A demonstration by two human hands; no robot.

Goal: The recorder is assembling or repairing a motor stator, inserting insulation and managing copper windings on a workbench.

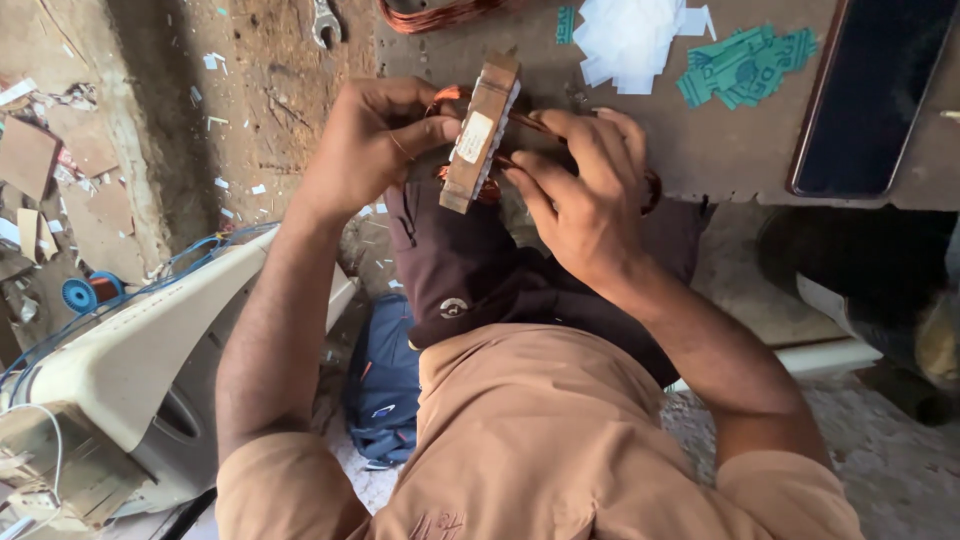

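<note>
Nearest the camera: the person's tan shirt (540, 440) fills the lower middle of the view, with dark trousers (470, 270) above it over the lap. A blue bag (385, 385) lies on the floor just left of the legs. A cream plastic housing (140, 350) sits at lower left, with blue wire (190, 255) running along its top edge and a small blue spool (80, 293) beside it.

Both forearms reach up to the near edge of the workbench (720, 150). The left hand (365, 145) grips the laminated motor core (480, 135) from the left, thumb pressed on its pale face. The right hand (590, 190) grasps it from the right, fingers curled over the copper winding (450, 97) that loops around the core. The core stands tilted, just at the bench's near edge, above the lap. The hands hide most of the winding.

Farther on the bench: white paper slips (630, 35) and green paper strips (745, 65) lie towards the far edge, near each other. A dark phone (870, 95) lies at the right end. A second copper coil (430, 12) is cut off at the far edge.

On the floor beyond, upper left: a spanner (325, 22), cardboard scraps (30, 155), scattered paper bits.
</note>
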